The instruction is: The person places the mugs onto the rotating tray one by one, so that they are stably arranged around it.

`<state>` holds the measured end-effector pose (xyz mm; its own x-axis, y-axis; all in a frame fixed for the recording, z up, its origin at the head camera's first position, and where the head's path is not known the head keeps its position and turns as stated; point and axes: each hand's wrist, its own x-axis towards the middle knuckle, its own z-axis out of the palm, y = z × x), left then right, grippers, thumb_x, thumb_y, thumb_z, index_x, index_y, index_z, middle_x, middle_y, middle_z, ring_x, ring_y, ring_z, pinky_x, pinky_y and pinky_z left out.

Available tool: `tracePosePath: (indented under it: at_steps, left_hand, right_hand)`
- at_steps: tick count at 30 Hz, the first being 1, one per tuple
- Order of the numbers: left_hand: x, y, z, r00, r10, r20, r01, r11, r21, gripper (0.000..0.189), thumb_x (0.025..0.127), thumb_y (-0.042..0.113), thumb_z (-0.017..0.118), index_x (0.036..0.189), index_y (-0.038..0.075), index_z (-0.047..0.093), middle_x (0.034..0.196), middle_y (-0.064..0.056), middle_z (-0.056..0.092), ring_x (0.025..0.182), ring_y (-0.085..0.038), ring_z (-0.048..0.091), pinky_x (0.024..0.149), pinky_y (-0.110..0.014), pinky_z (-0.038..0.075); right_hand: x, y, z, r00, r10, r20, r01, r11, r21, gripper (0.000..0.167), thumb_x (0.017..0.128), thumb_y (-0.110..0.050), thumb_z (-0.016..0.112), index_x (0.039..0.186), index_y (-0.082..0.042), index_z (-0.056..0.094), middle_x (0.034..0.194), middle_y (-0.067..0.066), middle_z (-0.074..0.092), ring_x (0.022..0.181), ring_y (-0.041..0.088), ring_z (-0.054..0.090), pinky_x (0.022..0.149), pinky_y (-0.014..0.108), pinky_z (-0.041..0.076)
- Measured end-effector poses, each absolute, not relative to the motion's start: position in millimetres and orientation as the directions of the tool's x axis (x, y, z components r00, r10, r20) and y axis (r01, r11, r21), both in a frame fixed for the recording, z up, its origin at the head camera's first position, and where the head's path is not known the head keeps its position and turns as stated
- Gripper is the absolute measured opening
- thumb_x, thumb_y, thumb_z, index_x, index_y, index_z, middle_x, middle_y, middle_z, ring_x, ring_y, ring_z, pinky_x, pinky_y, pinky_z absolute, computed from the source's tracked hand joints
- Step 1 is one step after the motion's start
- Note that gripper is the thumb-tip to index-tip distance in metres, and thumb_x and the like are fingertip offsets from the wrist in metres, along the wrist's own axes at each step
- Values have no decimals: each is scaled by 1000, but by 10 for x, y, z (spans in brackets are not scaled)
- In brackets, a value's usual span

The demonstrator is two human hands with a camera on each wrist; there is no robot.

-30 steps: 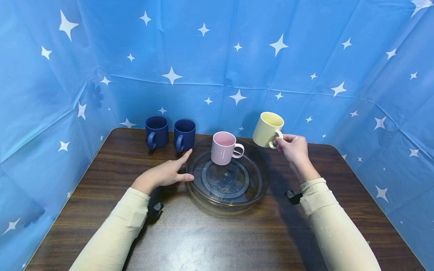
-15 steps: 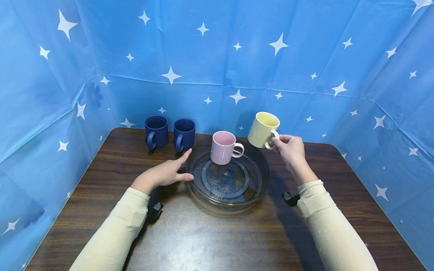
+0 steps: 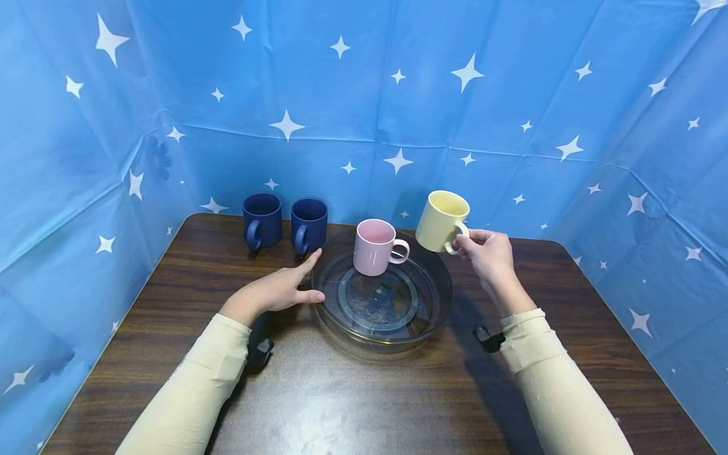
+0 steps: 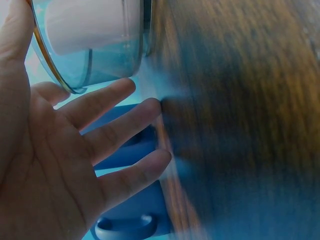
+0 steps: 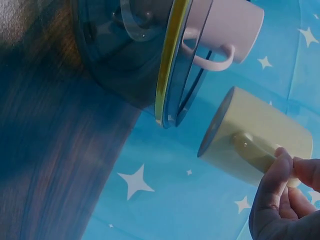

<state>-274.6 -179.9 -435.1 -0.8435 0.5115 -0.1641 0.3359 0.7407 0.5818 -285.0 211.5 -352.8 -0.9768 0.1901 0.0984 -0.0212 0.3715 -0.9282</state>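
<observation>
By its handle, my right hand (image 3: 488,256) pinches a yellow mug (image 3: 438,224), held tilted in the air near the back right rim of a round clear glass-like turntable (image 3: 378,338). In the right wrist view the mug (image 5: 260,132) hangs apart from the turntable's gold-edged rim. A pink mug (image 3: 371,253) stands upright toward the back of the turntable, handle to the right. My left hand (image 3: 279,291) is at the turntable's left side, fingers spread and straight. The left wrist view shows its fingers (image 4: 110,102) beside the rim; whether all of them touch it, I cannot tell.
Two dark blue mugs (image 3: 263,221) stand upright side by side at the back left of the brown wood table (image 3: 318,404). A blue curtain (image 3: 364,95) with white stars encloses the table at the back and sides.
My right hand has carried the yellow mug a little to the left, then slightly downward. My left hand, the pink mug and the turntable look unmoved.
</observation>
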Motion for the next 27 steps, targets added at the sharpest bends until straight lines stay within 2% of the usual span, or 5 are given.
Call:
tracePosePath:
  at_steps: [9, 21, 27]
  left_hand:
    - [-2743, -1794, -4361, -841, 519, -154, 347, 735, 583, 97, 100, 52, 58, 164, 16, -5, 163, -26, 22, 145, -48, 32, 116, -61, 27]
    - [-2749, -1791, -4367, -838, 525, -148, 354, 730, 585, 96, 100, 50, 58, 164, 15, -4, 162, -28, 25, 144, -48, 34, 116, -61, 27]
    - [-2756, -1797, -4378, -841, 521, -150, 350, 733, 584, 95, 101, 48, 59, 164, 16, -4, 163, -27, 23, 144, -48, 33, 116, -61, 27]
  right_hand:
    - [-2772, 2083, -3562, -978, 192, 86, -6, 386, -922, 30, 99, -9, 66, 121, 11, 68, 85, 6, 73, 65, 5, 62, 61, 17, 52]
    - [-2663, 2064, -3609, -978, 179, 105, -23, 411, -912, 27, 98, -9, 68, 118, 9, 70, 83, 3, 73, 68, 7, 62, 60, 18, 50]
    - [-2620, 2058, -3632, -981, 162, 109, -32, 420, -907, 28, 99, -11, 67, 119, 9, 70, 87, 5, 73, 71, 9, 64, 62, 18, 51]
